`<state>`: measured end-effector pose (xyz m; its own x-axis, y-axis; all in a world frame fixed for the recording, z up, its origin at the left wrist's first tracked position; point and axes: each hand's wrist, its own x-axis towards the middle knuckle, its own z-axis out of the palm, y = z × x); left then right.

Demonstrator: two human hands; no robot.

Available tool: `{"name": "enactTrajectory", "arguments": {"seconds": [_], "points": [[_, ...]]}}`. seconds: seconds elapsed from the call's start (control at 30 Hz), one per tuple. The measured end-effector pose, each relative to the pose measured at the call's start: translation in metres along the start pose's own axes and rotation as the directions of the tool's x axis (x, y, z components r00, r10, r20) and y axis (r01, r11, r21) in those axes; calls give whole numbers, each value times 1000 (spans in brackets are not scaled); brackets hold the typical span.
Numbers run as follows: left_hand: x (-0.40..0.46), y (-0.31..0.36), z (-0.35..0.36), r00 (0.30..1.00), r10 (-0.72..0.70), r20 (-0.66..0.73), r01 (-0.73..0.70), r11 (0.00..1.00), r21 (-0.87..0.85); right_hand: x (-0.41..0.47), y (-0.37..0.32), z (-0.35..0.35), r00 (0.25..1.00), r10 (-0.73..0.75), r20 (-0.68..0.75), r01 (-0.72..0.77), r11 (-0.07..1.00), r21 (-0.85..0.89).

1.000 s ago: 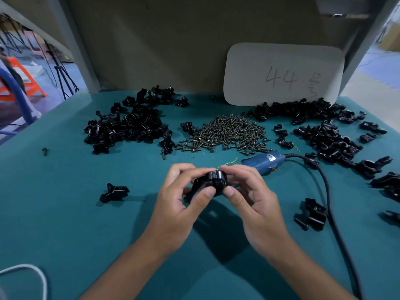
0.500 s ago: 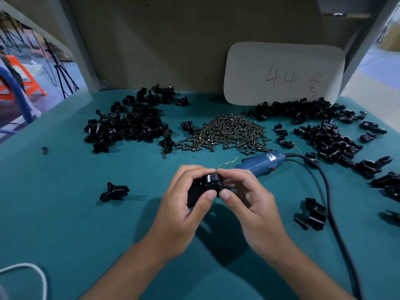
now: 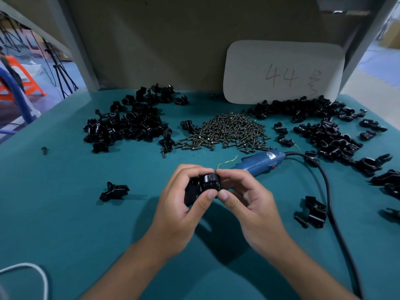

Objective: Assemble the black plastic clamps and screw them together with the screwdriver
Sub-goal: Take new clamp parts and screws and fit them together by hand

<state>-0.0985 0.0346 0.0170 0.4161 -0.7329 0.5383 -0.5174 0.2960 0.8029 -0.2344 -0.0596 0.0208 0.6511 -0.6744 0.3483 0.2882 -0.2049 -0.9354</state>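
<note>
Black clamp (image 3: 204, 185) pinched between both hands (image 3: 216, 204), above table (image 3: 65, 213)

Clamp pieces (image 3: 203, 187): black plastic, showing a glossy sheen. Screw pile (image 3: 227, 131): dull dark metal, glinting faintly. Screwdriver (image 3: 259, 162): blue plastic body, looking smooth; black cord (image 3: 331, 204) looking rubbery. Table cover (image 3: 65, 213): teal, lying matt. Card (image 3: 283, 70): white, appearing matt.

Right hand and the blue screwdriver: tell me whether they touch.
Cannot tell. In the head view the right hand pinches the black clamp; its fingers overlap the tip of the screwdriver lying behind, showing neither gap nor contact.
</note>
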Motion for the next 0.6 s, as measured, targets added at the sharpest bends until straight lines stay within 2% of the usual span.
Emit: {"name": "enactTrajectory", "arguments": {"seconds": [0.1,0.47,0.6], "points": [[0,0,0,1000,-6,-7,6,1000,15,0,-1,1,1000,9,-11,-9,1000,11],[-1,-2,2,997,-82,-15,80,991,-110,-1,0,3,1000,23,-7,-23,999,28],[-2,-2,3,995,-98,-19,95,987,-126,0,1,2,1000,20,-12,-20,1000,-16]]}}
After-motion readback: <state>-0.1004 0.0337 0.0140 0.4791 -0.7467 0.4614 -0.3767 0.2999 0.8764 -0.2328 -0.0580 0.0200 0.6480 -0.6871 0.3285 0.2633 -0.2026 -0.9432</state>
